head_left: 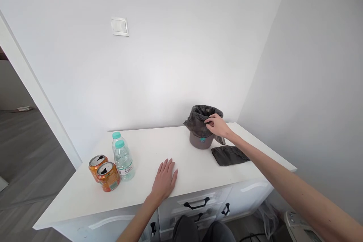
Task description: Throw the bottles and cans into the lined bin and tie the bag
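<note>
A small grey-brown trash bin (198,142) stands at the back right of the white cabinet top, lined with a black trash bag (195,124) folded over its rim. My right hand (217,125) is at the bin's front right rim, its fingers closed on the bag's edge. Below my right forearm lies a second, folded black trash bag (228,155), partly hidden by the arm. My left hand (165,177) rests palm down on the cabinet top, fingers stretched out, holding nothing.
At the left stand two orange drink cans (109,178), both opened, beside two clear water bottles (124,163) with teal caps. The cabinet (218,193) has black handles along its front. Walls rise behind and at right. A white device (297,225) sits on the floor.
</note>
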The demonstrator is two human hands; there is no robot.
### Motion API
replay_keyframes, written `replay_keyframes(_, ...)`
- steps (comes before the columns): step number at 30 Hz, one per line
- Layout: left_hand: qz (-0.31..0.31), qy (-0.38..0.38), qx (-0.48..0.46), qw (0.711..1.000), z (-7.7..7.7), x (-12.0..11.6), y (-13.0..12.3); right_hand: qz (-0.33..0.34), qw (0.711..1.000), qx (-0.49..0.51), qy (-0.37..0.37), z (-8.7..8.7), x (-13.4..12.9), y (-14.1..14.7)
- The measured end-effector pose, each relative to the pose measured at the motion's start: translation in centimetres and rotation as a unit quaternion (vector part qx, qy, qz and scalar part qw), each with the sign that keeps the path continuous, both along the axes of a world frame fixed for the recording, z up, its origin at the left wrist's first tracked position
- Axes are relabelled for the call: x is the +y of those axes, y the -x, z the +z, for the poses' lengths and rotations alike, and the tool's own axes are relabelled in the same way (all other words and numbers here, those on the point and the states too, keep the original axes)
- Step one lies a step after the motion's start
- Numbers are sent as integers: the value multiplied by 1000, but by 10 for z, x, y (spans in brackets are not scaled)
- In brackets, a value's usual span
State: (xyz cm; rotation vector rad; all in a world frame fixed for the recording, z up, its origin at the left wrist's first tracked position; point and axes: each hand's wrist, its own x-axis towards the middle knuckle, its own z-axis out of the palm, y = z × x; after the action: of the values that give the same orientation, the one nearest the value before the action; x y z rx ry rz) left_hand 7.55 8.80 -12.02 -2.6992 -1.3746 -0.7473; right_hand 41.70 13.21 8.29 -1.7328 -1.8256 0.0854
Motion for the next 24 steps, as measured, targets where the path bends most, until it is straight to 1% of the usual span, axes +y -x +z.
replay_keyframes(3, -9, 19, -1, 1000, 7, -10, 3, 50, 998, 20, -12, 3, -36, 24)
replay_keyframes(5, -22, 35, -11, 999, 15, -23, 7, 95, 994, 39, -20, 5, -61, 39)
replay_keyframes(8, -43, 29, -53, 997, 34, -50, 16, 143, 988, 55, -29, 8, -92, 56)
replay_keyframes(10, -49, -6, -82, 995, 55, -68, 24, 157, 985, 58, -28, 9, -106, 62)
replay_keyframes(11, -47, -32, -93, 994, 68, -75, 29, 165, 984, 60, -29, 10, -111, 63)
replay_keyframes(13, -37, -100, -108, 988, 99, -85, 42, 185, 979, 73, -40, 8, -121, 63)
replay_keyframes(15, -13, -180, -114, 977, 133, -87, 59, 198, 972, 104, -72, 2, -129, 59)
replay_keyframes(17, 39, -254, -112, 960, 167, -83, 77, 177, 963, 157, -125, -12, -135, 51)
replay_keyframes(19, 116, -295, -106, 943, 196, -74, 95, 121, 955, 214, -164, -38, -138, 41)
replay_keyframes(20, 148, -299, -99, 938, 207, -69, 103, 91, 953, 240, -163, -54, -138, 35)
replay_keyframes(21, 174, -295, -87, 936, 216, -63, 110, 67, 953, 260, -143, -71, -137, 30)
replay_keyframes(22, 192, -284, -70, 937, 222, -56, 116, 52, 953, 280, -102, -89, -135, 24)
replay_keyframes(24, 210, -255, -29, 943, 229, -40, 124, 44, 947, 316, -21, -124, -130, 15)
